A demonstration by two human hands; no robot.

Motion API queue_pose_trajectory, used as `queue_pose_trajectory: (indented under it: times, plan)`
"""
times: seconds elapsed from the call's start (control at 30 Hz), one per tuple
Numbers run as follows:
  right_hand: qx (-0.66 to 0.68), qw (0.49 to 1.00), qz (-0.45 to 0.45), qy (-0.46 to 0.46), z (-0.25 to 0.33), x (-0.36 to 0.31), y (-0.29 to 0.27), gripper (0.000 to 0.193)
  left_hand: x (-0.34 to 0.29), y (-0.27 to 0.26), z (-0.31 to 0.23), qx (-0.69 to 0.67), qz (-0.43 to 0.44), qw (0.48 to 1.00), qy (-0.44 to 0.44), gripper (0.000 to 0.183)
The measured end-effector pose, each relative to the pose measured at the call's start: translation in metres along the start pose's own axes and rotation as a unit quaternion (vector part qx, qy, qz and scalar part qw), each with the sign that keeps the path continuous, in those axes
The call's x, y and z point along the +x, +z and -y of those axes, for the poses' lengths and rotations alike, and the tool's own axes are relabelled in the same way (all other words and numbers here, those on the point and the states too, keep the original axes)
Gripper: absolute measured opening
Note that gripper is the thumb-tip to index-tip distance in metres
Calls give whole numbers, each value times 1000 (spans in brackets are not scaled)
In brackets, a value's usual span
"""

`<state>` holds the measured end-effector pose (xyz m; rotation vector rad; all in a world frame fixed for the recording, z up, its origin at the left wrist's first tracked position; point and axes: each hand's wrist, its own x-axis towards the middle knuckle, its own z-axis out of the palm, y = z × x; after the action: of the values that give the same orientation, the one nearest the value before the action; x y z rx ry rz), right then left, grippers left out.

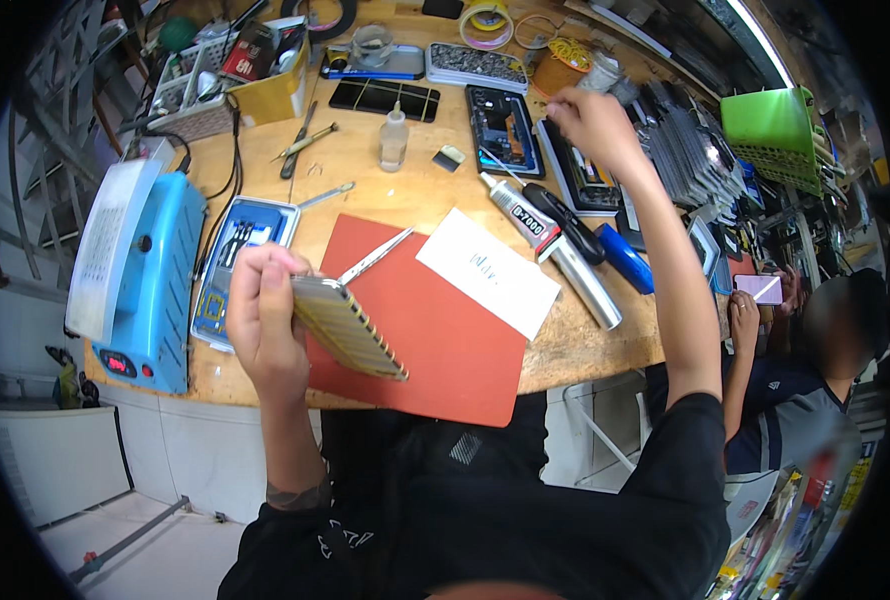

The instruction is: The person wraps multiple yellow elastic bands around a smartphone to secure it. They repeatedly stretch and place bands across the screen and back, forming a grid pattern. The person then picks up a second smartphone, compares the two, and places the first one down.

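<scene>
A strip light (pixel 762 40) glows beyond a wooden workbench (pixel 575 355) over pale floor (pixel 190 560).

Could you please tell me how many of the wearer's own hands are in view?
2: the left hand holds a flat, ribbed object over the red mat; the right hand is near the orange tub of yellow bands.

A slim, phone-like device (pixel 350 335), ringed crosswise by yellowish bands (pixel 375 345) that ridge its long edge, tilts in a worker's left hand (pixel 268 315), as seen from across the room; whether its lower end touches down is unclear. An orange tub (pixel 557 78) heaped with loose yellow rubber bands (pixel 570 52) stands just beyond the right hand (pixel 597 122).
</scene>
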<state>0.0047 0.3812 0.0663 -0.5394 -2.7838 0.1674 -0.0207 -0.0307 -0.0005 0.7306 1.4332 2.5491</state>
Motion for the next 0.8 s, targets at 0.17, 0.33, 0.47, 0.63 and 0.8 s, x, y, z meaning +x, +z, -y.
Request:
queue_pose_trajectory:
  times: [0.17,0.33,0.47,0.63,0.8]
  plan:
    - [-34,994,107,13,-60,112,50,28,1,11,-1,41,28,999,-3,20]
    - [-131,956,234,120,-64,151,83,35,2,10,-2,32,71,996,-31,23]
    - [-69,961,238,125,-68,151,84,52,4,11,0,-1,83,994,-68,25]
    - [-14,966,225,124,-79,152,84,53,6,14,-8,14,83,989,-117,24]
    - [51,980,163,103,-90,146,95,31,7,18,-11,-14,83,987,-135,15]
